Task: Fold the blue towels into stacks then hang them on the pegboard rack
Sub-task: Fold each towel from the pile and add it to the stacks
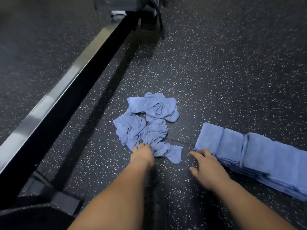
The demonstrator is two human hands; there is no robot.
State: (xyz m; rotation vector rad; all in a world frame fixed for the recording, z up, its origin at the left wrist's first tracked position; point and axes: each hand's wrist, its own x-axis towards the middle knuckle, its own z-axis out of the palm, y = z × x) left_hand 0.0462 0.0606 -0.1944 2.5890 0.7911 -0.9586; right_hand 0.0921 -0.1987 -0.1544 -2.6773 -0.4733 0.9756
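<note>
At the bottom of the frame two bare forearms reach forward over a dark speckled floor [216, 72], and between them lies a black perforated panel [154, 208], partly hidden by the arms and too dark to make out further. In the lower left corner sits a bulky black base [49, 193]. From it a glossy black metal beam [69, 85] runs diagonally toward the upper middle of the frame, walling off the left side of the working area. The left hand [143, 156], just below centre, rests on the near edge of the crumpled blue towels [149, 125]. Its fingers bend down into the cloth, and I cannot tell whether they have actually closed on a fold. The right hand [206, 168], right of centre, is spread and relaxed and holds nothing. Its forefinger and thumb point left over bare floor, while its outer fingers touch the near left corner of the folded blue towels [259, 151]. These folded towels lie in a row of low overlapping stacks that slants toward the lower right edge of the frame. The crumpled heap lies loose at centre, just beyond the left hand and apart from the folded row, with bare floor between them. Farther off, at the top middle, blurred dark equipment [146, 12] stands where the beam ends.
</note>
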